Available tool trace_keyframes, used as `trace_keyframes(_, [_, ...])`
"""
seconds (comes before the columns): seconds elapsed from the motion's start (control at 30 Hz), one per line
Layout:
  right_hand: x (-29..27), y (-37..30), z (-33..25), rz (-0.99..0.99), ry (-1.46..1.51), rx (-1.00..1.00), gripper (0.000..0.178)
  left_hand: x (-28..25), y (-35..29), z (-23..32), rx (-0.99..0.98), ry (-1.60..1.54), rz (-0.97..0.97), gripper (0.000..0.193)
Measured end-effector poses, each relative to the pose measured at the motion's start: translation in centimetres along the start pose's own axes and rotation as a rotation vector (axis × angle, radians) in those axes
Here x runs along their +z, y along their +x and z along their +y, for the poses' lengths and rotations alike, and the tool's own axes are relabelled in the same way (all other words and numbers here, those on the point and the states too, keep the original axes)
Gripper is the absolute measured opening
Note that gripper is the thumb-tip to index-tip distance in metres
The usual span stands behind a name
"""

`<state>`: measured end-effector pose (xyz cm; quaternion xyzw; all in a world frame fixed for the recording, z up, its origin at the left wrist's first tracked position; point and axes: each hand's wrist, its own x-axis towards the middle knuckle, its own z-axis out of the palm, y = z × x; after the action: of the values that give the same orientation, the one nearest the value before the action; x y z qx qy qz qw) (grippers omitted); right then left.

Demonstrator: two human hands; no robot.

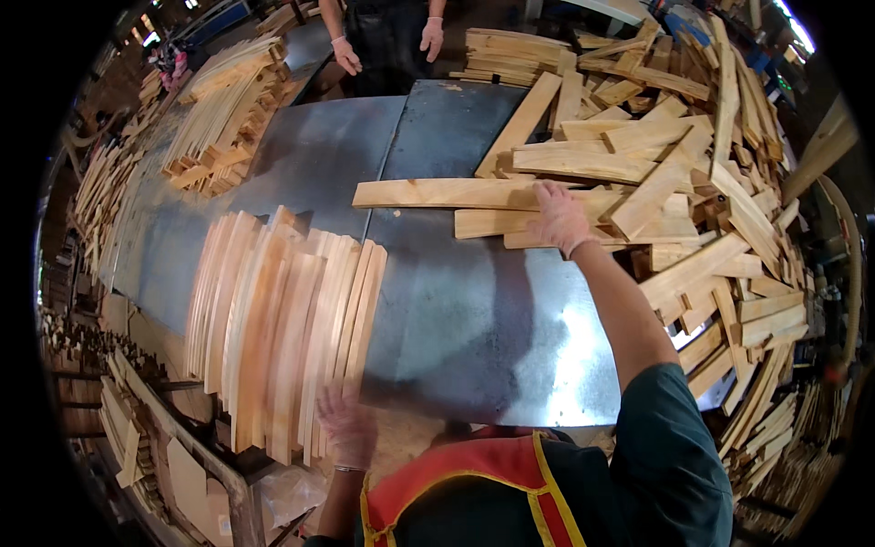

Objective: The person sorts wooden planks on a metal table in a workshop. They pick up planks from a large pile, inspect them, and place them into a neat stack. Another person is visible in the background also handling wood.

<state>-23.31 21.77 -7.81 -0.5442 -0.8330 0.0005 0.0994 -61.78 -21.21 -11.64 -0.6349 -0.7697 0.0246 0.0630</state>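
My right hand (561,221), in a thin pale glove, reaches to the left edge of a loose pile of boards. Its fingers and thumb are closed on a long light wooden board (447,193), which sticks out to the left over the metal table. A second board (497,223) lies just below it, partly under my hand. My left hand (346,427), also gloved, is beside the near ends of a row of boards (283,337) packed side by side. Its fingers are stretched toward the row's right end, with nothing visibly held.
The heaped pile of boards (656,155) covers the right side of the metal table (474,310). Another stack of boards (223,118) lies at far left. Across the table stands a person (387,41) with gloved hands lowered. A metal-framed rack (232,506) is at lower left.
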Motion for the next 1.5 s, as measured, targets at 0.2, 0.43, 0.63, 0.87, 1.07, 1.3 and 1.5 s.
trace_keyframes(0.2, [-1.1, 4.2, 2.2, -0.522, -0.130, 0.018, 0.080, -4.1, 2.8, 9.9, 0.048, -0.337, -0.287, 0.077])
trace_keyframes(0.43, [-0.9, -11.2, -0.4, -1.014, 1.308, 0.583, 0.049, -3.4, 5.5, 12.2, 0.018, -1.030, -0.388, 0.072])
trace_keyframes(0.63, [0.8, -23.5, -15.9, -1.024, 1.562, 0.290, 0.060, 1.0, 11.2, 12.8, -0.587, -2.022, -0.698, 0.037])
trace_keyframes(0.87, [1.7, -30.2, -12.6, -0.458, 1.337, 0.405, 0.063, -4.1, 7.1, 5.1, -0.148, -0.913, -0.265, 0.042])
trace_keyframes(1.07, [-0.8, -35.1, 0.3, 0.490, 1.099, 0.932, 0.052, 2.5, 0.0, -2.3, -0.199, -0.018, -0.146, 0.079])
trace_keyframes(1.3, [-2.5, -39.0, 18.5, 0.723, 0.648, 1.314, 0.073, -0.5, 3.5, 8.1, 0.263, -0.308, -0.078, 0.090])
trace_keyframes(1.5, [-5.5, -35.0, 23.5, 0.316, 0.440, 1.402, 0.094, -8.1, 6.7, 26.3, 0.331, -0.569, -0.846, 0.107])
